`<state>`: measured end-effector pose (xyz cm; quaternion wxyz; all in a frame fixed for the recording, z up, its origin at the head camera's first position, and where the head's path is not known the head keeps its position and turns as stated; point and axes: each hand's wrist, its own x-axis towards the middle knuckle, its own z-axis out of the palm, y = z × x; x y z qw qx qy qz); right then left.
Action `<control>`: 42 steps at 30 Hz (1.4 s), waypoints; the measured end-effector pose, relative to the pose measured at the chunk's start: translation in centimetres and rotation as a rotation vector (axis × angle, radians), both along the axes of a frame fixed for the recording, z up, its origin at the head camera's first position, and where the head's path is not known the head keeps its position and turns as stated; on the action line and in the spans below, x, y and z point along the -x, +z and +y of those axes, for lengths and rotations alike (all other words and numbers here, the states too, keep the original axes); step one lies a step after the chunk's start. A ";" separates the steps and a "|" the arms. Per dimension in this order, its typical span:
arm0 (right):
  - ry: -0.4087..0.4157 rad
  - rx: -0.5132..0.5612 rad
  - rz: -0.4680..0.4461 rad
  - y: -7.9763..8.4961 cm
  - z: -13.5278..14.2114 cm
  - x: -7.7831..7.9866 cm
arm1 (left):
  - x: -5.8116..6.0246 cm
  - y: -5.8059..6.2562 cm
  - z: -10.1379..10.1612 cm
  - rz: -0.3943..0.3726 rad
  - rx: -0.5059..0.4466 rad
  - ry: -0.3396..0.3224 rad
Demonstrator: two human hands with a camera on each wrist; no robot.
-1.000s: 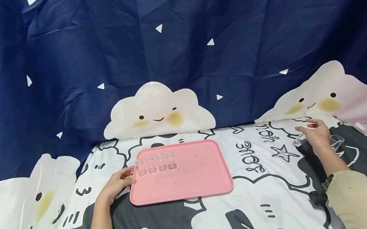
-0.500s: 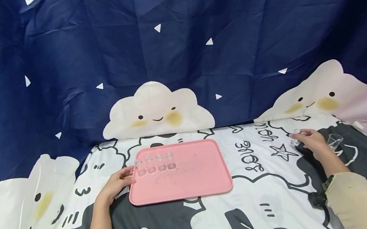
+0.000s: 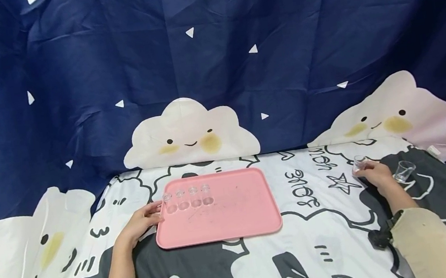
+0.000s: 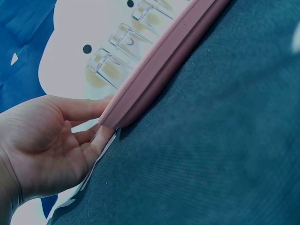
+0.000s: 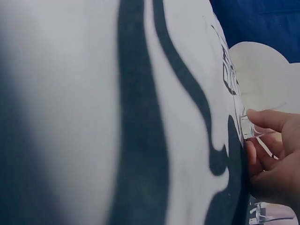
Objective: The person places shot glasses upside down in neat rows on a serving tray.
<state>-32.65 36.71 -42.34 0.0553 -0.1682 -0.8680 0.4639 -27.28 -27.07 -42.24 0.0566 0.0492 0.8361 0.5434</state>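
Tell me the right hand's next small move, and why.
Probably carry the held glass toward the bare right part of the pink tray: the right hand has it gripped, and a row of glasses stands on the tray's left half.

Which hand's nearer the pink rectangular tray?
Left. The left hand grips the tray at its left edge; the right hand is off beyond its right side, holding a clear round cup.

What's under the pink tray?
The pink tray seems to sit on the patterned cloth, which shows around it. The left hand holds the tray's left edge. Anything right underneath is covered, so I can't see it.
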 end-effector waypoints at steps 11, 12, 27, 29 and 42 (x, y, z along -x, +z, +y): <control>-0.028 -0.067 0.040 -0.1 -0.4 -0.1 | 0.0 0.0 0.1 -0.007 -0.004 0.012; -0.024 -0.072 0.044 -0.1 -0.4 -0.1 | 0.0 0.0 0.1 -0.007 -0.002 0.011; -0.056 -0.103 0.036 0.2 -0.8 -0.2 | 0.0 -0.1 0.1 -0.004 -0.001 0.013; -0.052 -0.116 0.033 0.3 -0.9 -0.3 | 0.1 -0.2 0.1 -0.005 -0.009 0.019; 0.064 -0.160 0.065 0.8 -1.4 1.1 | 0.0 0.0 0.1 -0.008 -0.001 0.018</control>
